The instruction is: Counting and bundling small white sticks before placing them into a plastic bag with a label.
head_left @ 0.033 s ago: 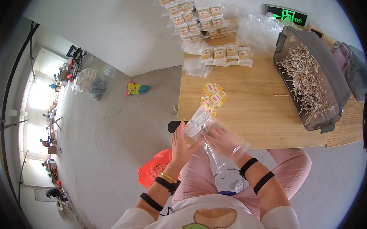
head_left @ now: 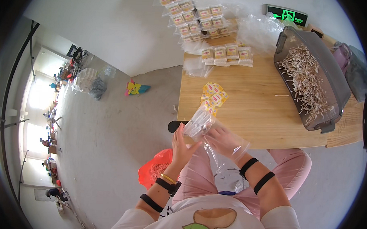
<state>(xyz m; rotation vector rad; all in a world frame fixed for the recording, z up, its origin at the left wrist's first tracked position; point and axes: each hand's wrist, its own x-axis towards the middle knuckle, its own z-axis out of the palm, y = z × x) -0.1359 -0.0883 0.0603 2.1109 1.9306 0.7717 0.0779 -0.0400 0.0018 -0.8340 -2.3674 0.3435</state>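
Crumpled clear plastic bag film [head_left: 198, 122] lies at the table's near left edge, with folded layers bunched toward its far end. Under the film, my right hand [head_left: 221, 141] has bent fingers against the bunched layers, and the loose film spreads back over the wrist. At the bag's left side my left hand [head_left: 182, 144] touches it, fingers stretched out and thumb apart. Just beyond the bag lies a loose pile of yellow and white printed cards [head_left: 213, 95]. Film reflections partly hide the right fingertips.
Packed cotton swab bags [head_left: 226, 55] stand on the wooden table [head_left: 248, 100], with more stacked behind. At right, a grey bin [head_left: 334, 67] holds many swabs; one swab [head_left: 281, 95] lies loose. A red bag [head_left: 149, 170] is on the floor below left.
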